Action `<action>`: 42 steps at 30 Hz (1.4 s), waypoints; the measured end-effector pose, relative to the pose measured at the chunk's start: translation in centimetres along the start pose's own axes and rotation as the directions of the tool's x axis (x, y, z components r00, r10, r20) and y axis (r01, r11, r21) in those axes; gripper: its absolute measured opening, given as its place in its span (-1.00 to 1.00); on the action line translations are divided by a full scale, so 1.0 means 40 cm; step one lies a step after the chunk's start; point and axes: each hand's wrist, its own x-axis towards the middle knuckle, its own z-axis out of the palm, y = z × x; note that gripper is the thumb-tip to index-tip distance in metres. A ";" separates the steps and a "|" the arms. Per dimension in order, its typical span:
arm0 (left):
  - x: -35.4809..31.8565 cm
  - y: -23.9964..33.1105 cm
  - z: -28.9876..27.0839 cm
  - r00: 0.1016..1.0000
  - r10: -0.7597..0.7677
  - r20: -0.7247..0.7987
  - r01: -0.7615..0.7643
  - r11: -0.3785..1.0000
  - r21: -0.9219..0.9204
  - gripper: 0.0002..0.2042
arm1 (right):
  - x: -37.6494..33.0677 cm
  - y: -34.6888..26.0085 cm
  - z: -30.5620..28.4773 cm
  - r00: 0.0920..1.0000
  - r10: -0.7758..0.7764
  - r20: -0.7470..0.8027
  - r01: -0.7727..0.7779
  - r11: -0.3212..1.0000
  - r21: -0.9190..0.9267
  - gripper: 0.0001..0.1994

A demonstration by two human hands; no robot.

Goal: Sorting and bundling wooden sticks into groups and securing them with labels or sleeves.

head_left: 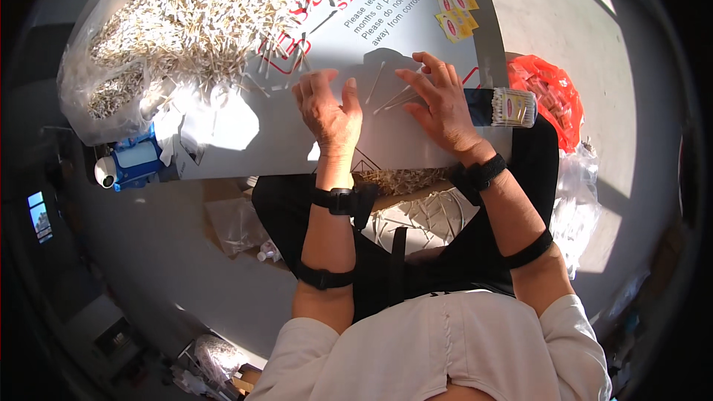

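A few loose cotton swabs [388, 95] lie on the tabletop [245, 150] between the two hands. The left hand [327, 108] stands on edge, fingers loosely spread, holding nothing, just left of the swabs. The right hand [440, 98] lies flat, fingers spread, fingertips touching them. A filled swab container [512, 107] lies just right of the right hand; a big swab pile [200, 15] sits beyond the left hand.

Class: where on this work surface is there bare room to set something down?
Bare sheet lies left of the left hand, below the swab heap. A narrower strip runs behind the right hand, before the small packets. Between the hands lie loose swabs.
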 end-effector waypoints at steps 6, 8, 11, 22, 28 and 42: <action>0.131 -0.080 -0.023 0.927 -0.364 0.093 0.300 0.865 0.402 -0.63 | 0.022 -0.003 0.003 0.997 -0.013 0.082 0.012 1.000 0.018 -0.47; 0.149 -0.085 -0.013 0.908 -0.379 0.178 0.282 0.869 0.407 -0.66 | 0.030 -0.009 0.009 0.996 -0.032 0.080 0.030 0.999 0.021 -0.49; 0.142 -0.095 -0.003 0.906 -0.360 0.223 0.245 0.876 0.416 -0.72 | 0.060 -0.009 0.015 0.994 -0.060 0.089 0.057 0.998 0.035 -0.56; 0.051 0.058 0.046 0.859 0.127 0.496 -0.233 0.960 0.158 -0.83 | 0.010 0.015 -0.004 0.992 -0.113 0.059 0.110 0.992 0.054 -0.85; 0.166 0.126 0.143 0.896 0.075 0.439 -0.120 0.990 0.077 -0.77 | -0.012 0.026 -0.018 0.992 -0.109 0.060 0.104 0.992 0.074 -0.83; 0.373 0.004 0.140 0.947 -0.187 0.263 0.110 0.953 0.283 -0.69 | -0.070 0.004 -0.034 0.998 -0.047 0.041 0.041 0.991 0.127 -0.81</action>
